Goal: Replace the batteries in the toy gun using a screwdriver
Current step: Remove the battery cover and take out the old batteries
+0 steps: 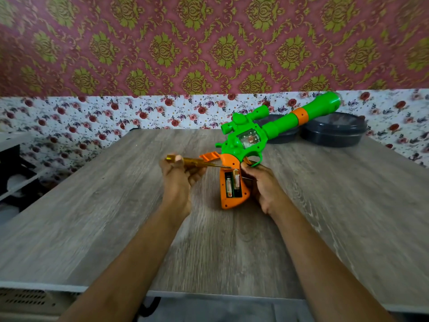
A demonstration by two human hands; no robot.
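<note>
Toy gun (246, 140), over the surface (116, 205), its grip clasped by the right hand (264, 187), compartment open, two batteries (232, 184) seated; left hand (178, 177) clamped on screwdriver (197, 161), tip at compartment top: advise levering gently under one battery's end, gun braced.

One toy gun (241, 140) is showing. Two batteries (229, 187) are sitting side by side in its open grip. One screwdriver (195, 161) is being held, and one loose orange cover (209, 156) is lying on the one counter (116, 205). Two dark round containers are standing at the back, one (334, 132) in plain sight and one (282, 135) partly hidden behind the barrel. Two hands are reaching in: the left hand (178, 180) and the right hand (264, 187).
</note>
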